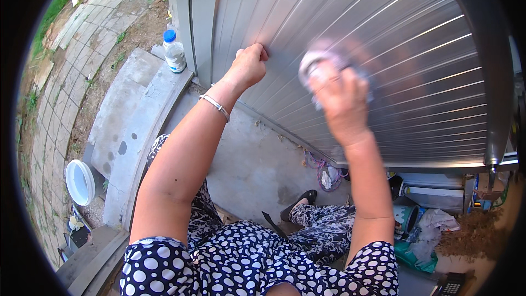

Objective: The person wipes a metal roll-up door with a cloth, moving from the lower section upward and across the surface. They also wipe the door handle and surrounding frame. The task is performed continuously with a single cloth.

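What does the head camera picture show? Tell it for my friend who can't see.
A person's right hand holds a blurry cloth up at a ribbed metal panel, while the closed left hand is beside the panel's left part. Farther left are a blue-capped bottle and a white bucket.

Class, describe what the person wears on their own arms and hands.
The short sleeves are dark with white dots. A silvery bangle circles the left wrist. The left hand and right hand are gloveless; blur hides finer detail on the right.
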`<state>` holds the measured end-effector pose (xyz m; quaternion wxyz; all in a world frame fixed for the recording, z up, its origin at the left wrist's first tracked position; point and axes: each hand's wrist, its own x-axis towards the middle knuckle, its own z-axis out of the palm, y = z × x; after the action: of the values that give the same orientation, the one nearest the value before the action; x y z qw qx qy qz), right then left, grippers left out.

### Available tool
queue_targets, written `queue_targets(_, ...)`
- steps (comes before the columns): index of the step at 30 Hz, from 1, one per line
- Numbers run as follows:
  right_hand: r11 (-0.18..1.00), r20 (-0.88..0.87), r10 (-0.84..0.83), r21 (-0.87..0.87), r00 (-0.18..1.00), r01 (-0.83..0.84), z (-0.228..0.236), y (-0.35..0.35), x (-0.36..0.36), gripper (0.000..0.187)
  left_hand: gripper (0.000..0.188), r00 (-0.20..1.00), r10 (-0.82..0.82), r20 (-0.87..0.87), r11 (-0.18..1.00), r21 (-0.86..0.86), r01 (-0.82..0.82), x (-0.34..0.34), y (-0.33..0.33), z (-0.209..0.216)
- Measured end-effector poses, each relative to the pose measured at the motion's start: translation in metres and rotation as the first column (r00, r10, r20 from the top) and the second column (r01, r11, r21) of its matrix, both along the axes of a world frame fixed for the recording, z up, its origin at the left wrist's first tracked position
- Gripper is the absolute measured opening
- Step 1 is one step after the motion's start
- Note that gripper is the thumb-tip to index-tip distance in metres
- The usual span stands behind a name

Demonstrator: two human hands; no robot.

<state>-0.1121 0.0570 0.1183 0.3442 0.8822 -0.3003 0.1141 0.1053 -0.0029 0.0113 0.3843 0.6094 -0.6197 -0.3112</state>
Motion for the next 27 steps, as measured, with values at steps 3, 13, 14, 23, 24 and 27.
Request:
queue_targets(3,0.94,0.104,-0.094,-0.318,0.99,0.123,0.102,-0.001,0.0,0.036,0.019,1.0,0.0,0.009,1.0,-0.001,0.0,0.0,-0.001,0.0)
queue_targets(13,0.943,0.171,0.011,-0.33,0.985,0.047,0.063,-0.031,0.011,0.034,0.02,1.0,0.009,-0.021,1.0,-0.002,-0.009,-0.004,-0.005,-0.002)
queue_targets(14,0.958,0.126,0.006,-0.284,0.992,0.03,0.039,-0.032,0.008,0.027,0.02,1.0,0.003,-0.024,1.0,0.002,-0.003,-0.008,-0.006,-0.004)
queue_targets(23,0.996,-0.175,0.09,0.031,0.98,-0.086,-0.112,-0.032,0.005,0.026,0.017,0.999,0.038,0.007,0.997,-0.073,-0.037,-0.007,-0.006,-0.006)
queue_targets(24,0.993,-0.175,0.109,0.068,0.978,-0.098,-0.129,-0.032,0.006,0.026,0.017,0.999,0.039,0.01,0.996,-0.075,-0.038,-0.005,-0.005,-0.006)
queue_targets(27,0.975,-0.273,0.148,0.201,0.951,-0.094,-0.169,-0.032,0.001,0.027,0.016,1.0,0.027,0.002,0.997,-0.069,-0.027,-0.007,-0.002,-0.003)
